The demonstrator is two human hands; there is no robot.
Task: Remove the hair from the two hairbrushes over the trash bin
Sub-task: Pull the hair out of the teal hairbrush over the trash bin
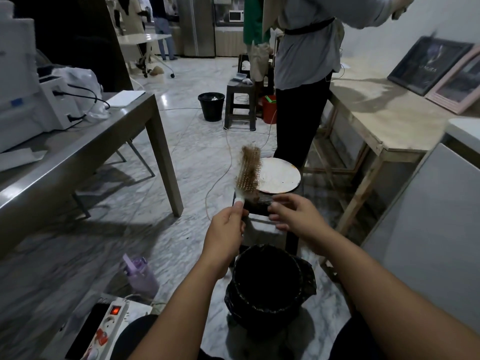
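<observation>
My left hand [226, 229] grips the hairbrush [248, 172] handle — brush upright, hair [253, 162] facing my free, slack-fingered right hand [291, 214] — trash bin [267, 279] below.

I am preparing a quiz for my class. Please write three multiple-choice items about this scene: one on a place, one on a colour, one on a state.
1. Where is the black plastic-lined trash bin?
A on the table
B on the floor below the hands
C on the stool

2. What colour is the hair in the white-handled hairbrush?
A brown
B black
C grey

3. How is the right hand?
A gripping the brush
B open, holding nothing
C inside the bin

Answers: 1 B, it stands beneath both forearms. 2 A, brown strands fill the bristles. 3 B, only the left hand grips the handle.
</observation>
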